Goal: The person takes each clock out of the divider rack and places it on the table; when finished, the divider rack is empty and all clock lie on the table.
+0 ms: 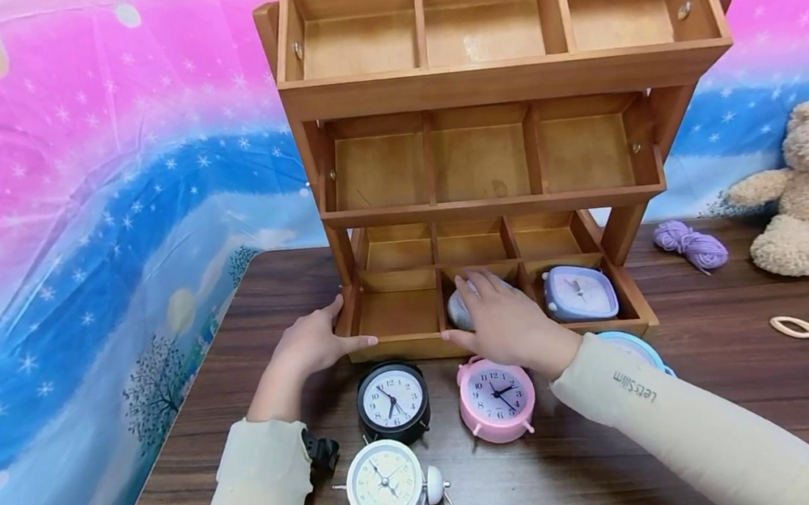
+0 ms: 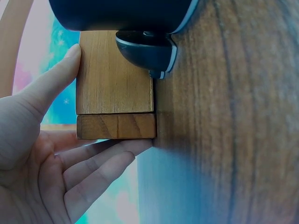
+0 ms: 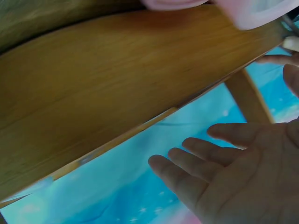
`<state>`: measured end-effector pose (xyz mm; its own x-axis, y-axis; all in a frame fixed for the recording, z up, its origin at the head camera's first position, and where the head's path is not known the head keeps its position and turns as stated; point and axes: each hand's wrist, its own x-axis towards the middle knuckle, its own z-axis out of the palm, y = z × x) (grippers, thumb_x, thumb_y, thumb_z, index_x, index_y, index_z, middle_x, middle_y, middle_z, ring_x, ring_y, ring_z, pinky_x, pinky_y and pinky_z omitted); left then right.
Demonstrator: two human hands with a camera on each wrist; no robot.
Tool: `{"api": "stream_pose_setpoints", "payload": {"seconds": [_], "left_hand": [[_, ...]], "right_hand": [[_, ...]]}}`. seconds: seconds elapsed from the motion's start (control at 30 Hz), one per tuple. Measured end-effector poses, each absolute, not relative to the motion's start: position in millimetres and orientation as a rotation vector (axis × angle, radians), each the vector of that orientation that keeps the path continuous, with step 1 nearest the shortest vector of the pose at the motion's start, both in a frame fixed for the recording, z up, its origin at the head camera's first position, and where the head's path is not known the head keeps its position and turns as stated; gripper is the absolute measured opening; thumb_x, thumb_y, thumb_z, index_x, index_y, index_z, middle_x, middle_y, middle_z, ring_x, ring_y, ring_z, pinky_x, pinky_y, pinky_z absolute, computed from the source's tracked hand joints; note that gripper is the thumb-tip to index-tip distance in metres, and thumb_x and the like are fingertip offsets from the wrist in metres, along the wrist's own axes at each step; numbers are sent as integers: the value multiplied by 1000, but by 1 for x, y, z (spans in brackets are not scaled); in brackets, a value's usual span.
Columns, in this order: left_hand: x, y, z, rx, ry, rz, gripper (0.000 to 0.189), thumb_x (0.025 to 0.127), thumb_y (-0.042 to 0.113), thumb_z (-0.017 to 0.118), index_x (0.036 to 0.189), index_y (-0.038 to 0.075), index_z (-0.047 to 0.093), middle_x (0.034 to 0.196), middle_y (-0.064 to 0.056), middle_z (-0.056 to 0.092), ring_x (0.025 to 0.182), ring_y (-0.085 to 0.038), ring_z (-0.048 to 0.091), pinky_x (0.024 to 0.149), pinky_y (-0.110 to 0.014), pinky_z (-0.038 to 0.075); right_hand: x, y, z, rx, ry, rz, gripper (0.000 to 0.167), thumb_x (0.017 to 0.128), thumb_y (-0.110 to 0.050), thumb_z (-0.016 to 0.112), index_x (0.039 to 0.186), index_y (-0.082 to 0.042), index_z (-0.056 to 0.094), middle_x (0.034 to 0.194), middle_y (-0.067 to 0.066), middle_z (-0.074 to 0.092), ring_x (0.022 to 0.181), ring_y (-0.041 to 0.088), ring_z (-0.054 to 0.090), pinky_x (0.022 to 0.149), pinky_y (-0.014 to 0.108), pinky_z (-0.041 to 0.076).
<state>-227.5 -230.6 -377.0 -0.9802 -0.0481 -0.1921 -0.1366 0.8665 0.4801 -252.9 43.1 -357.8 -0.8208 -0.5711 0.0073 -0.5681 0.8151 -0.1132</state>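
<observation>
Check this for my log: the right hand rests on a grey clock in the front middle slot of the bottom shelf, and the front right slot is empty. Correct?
Not quite. The front right slot holds a lilac square clock, as the head view shows. The right hand does rest on the grey clock in the front middle slot.

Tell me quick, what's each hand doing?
Left hand: open, fingers resting on the rack corner.
Right hand: open, lying over a grey clock in the rack.

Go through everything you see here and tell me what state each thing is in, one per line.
Wooden organizer: upright, upper tiers empty.
Grey clock: in front middle compartment, under right hand.
Lavender clock: lying in front right compartment.
Left hand: open, bracing organizer corner.
Black clock, pink clock, white clock: on table.
</observation>
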Motion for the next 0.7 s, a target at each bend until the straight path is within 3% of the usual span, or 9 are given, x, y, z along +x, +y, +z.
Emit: {"api": "stream_pose_setpoints", "payload": {"seconds": [0.37, 0.7], "left_hand": [[-227, -231, -377, -158, 2862, 756, 98, 86, 55, 71, 158, 9, 23, 151, -28, 39, 134, -49, 41, 107, -62, 34], [-228, -231, -378, -148, 2869, 748, 97, 86, 55, 71, 158, 10, 23, 151, -27, 40, 133, -48, 43, 107, -61, 35]], "right_hand": [[-281, 50, -363, -605, 2952, -231, 93, 91, -54, 64, 146, 15, 33, 148, 33, 36, 134, 47, 40, 108, 54, 38], [-295, 49, -369, -577, 2951, -137, 98, 84, -58, 70, 136, 21, 42, 134, 37, 48, 121, 46, 52, 104, 53, 42]]}}
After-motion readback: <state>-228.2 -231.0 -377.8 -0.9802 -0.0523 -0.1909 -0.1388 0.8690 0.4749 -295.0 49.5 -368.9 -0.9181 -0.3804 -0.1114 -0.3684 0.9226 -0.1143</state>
